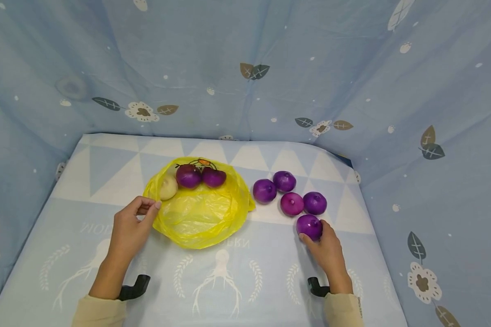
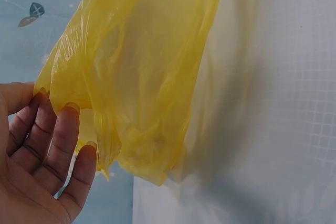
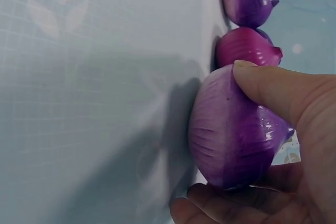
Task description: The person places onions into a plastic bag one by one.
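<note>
A yellow plastic bag lies with its mouth spread wide on the table. My left hand pinches the left edge of the bag between thumb and fingertips; the left wrist view shows the thin film hanging from them. Inside the bag are two dark purple round things and a pale yellowish round one. At the right, my right hand grips a purple onion, thumb on one side and fingers on the other. In the right wrist view this onion is close to the tabletop.
Several more purple onions, one of them pinker, sit grouped just beyond the held one. A dark line with an orange patch shows at the bag's far rim. Patterned blue cloth hangs behind and beside the table.
</note>
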{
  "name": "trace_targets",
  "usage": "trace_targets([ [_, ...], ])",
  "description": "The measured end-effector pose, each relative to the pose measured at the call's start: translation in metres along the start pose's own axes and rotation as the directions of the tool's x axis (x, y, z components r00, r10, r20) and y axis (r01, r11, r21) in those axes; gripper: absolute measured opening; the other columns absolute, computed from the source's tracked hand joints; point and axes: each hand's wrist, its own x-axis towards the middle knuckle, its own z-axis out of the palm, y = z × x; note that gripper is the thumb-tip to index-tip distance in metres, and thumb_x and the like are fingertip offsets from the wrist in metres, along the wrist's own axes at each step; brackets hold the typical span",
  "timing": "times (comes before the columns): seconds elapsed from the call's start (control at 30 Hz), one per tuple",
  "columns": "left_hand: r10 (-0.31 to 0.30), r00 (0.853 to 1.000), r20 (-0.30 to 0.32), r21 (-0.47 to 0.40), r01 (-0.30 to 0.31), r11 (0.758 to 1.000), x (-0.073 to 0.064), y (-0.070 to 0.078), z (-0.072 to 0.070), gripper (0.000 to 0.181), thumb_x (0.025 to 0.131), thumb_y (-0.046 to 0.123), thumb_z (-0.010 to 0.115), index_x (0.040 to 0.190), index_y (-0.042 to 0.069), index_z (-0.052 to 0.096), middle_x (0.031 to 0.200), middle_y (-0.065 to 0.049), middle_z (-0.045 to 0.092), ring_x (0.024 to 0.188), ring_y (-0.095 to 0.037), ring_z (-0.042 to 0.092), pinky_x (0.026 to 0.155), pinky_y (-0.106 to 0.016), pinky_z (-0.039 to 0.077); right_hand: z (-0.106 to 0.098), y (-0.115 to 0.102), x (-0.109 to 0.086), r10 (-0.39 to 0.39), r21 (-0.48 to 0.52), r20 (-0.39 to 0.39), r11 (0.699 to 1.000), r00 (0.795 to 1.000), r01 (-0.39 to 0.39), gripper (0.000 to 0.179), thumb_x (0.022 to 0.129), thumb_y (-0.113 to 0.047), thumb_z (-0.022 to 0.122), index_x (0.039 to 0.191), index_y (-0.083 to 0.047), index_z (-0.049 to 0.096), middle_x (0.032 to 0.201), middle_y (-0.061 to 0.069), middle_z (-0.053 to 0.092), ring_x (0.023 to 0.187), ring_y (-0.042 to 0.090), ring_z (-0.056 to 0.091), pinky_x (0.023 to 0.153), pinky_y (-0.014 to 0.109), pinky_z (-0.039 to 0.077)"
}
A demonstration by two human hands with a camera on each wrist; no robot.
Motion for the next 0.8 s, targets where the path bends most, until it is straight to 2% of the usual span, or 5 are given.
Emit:
trace_targets([
  [0.47,-0.012,1.000,-0.001,0.006,0.012,1.000,0.0012,0.0016,-0.0022,0.022,0.094,0.036,0.062,0.095,0.014,0.062,0.086,0.000,0.065,0.082,-0.015,0.057,0.061,-0.019,0.042,0.0071,-0.0051,-0.0064,-0.003,-0.022,-0.046,1.000,0.999,0.002,0.085,0.086,-0.045,0.070,0.142,0.006,0.032,0.134,0.028,0.047,0.119,0.046,0.050,0.096,0.059,0.040],
  [0.8,0.000,1.000,0.001,-0.008,0.000,1.000,0.0024,0.0028,-0.0032,0.020,0.095,0.031,0.063,0.096,0.011,0.062,0.086,-0.003,0.066,0.082,-0.016,0.057,0.060,-0.018,0.043,0.0095,-0.0065,-0.0080,0.006,-0.033,-0.021,0.999,1.000,-0.007,0.084,0.087,-0.046,0.068,0.143,0.004,0.031,0.136,0.027,0.045,0.121,0.045,0.049,0.099,0.057,0.038],
])
